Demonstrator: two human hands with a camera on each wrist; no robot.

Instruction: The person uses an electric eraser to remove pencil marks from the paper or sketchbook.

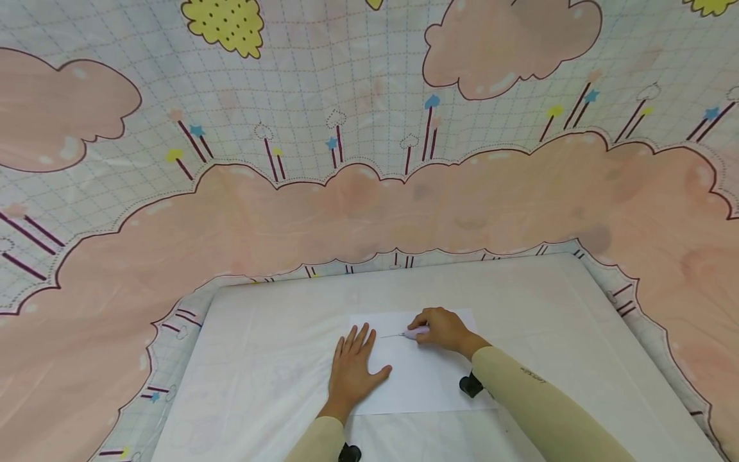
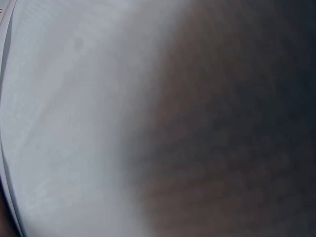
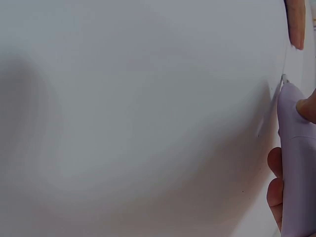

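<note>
A sheet of white paper [image 1: 421,391] lies on the table. My left hand [image 1: 351,373] rests flat on its left edge, fingers straight and spread, thumb out to the side. My right hand [image 1: 444,330] grips a thick lavender pen-shaped tool [image 3: 297,163] with a small metal tip. Thumb and fingers are curled round its body, and the tip is right at the paper. A thin dark line [image 1: 389,336] runs from the tip toward my left hand. The left wrist view is mostly a dark blur beside white.
The white-covered table [image 1: 271,359] spreads out around the paper. Behind and beside it hangs or lies a cloth [image 1: 346,218] printed with peach clouds and a grid. A black wrist camera [image 1: 471,385] sits under my right sleeve, another [image 1: 349,453] by my left.
</note>
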